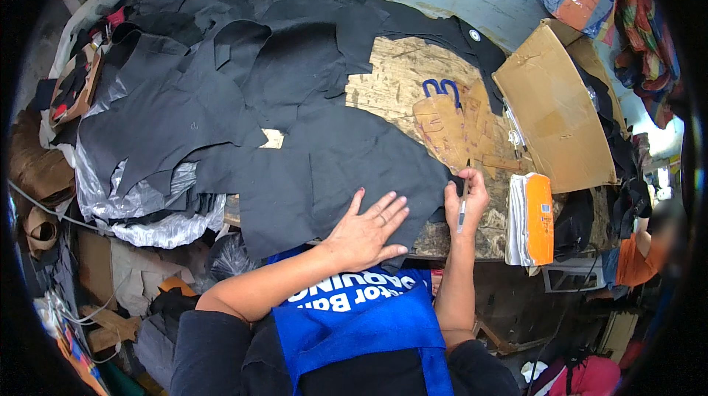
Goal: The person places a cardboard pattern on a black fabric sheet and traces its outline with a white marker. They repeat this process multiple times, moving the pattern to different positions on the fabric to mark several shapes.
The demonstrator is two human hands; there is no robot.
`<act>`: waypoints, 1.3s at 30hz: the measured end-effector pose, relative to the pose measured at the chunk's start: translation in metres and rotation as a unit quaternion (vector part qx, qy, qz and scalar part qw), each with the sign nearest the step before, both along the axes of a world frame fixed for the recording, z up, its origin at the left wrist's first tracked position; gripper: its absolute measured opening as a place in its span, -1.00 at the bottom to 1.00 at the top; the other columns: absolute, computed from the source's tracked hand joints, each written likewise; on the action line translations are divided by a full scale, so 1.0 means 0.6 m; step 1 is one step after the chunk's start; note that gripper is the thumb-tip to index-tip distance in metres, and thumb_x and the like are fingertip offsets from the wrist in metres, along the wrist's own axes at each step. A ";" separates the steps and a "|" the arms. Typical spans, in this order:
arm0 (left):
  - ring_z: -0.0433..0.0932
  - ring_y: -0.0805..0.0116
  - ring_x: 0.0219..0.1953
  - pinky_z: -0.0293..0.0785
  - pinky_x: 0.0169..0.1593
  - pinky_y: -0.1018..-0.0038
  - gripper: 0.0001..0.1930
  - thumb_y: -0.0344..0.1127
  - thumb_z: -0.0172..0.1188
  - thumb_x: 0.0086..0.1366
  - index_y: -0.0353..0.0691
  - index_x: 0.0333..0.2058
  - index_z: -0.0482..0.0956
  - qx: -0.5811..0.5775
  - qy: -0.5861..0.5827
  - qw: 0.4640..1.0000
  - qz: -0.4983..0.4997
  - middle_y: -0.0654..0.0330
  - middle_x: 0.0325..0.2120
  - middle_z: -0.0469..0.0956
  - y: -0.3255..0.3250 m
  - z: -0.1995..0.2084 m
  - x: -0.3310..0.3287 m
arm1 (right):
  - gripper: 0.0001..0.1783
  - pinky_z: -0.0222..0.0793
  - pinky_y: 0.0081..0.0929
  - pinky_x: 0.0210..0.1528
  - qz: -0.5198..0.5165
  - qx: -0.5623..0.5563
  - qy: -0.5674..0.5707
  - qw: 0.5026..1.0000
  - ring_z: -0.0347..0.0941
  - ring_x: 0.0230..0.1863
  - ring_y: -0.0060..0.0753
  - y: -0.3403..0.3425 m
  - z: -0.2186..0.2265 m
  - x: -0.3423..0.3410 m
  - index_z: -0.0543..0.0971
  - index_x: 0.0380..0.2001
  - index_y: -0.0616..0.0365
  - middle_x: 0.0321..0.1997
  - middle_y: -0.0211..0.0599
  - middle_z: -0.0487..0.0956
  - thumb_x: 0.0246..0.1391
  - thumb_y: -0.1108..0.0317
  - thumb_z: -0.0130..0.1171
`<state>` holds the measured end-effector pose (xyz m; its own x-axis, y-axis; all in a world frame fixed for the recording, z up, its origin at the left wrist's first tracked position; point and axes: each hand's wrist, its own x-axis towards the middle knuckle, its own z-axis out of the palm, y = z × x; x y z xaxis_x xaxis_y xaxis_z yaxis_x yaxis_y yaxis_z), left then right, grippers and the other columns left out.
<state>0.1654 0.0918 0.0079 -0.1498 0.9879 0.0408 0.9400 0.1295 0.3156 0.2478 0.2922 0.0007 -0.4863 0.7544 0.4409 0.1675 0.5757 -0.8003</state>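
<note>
A broad piece of black sheet material (346, 153), which looks like fabric or synthetic leather, lies across the front of the wooden table (383, 90). My left hand (369, 228) rests flat on it near the front edge, fingers spread. At the right end of this piece is my right hand (469, 200), its fingers closed round a pen (462, 213) with a clear lower barrel and a dark tip pointing away from me. The thumb and fingers of that hand also touch the material's dark edge. Brown cardboard pattern pieces (446, 127) lie just beyond.
More black sheets (295, 49) pile over the left and back of the table, above clear plastic wrap (147, 226). An orange-covered notebook (542, 219) and an open cardboard box (553, 112) stand at the right. A blue curved object (442, 88) lies beside the patterns. Another person's orange clothing (638, 263) shows far right.
</note>
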 end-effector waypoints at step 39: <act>0.24 0.29 0.22 0.11 0.26 0.43 -0.19 -0.66 0.28 -0.05 -0.45 0.22 0.14 0.438 -0.390 0.783 0.207 0.01 0.19 0.25 -0.231 0.151 -0.125 | -0.73 0.27 -0.44 0.04 -0.101 0.131 0.276 0.947 0.37 -0.12 -0.40 0.037 0.154 0.093 0.34 -0.28 0.17 -0.20 -0.17 0.49 0.00 0.68 0.15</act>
<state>0.0905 -0.0469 0.0983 -0.7673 0.4915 0.4118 0.3512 -0.2153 0.9112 0.3034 0.3145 0.0933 0.0151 0.6370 0.7707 -0.1062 0.7675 -0.6322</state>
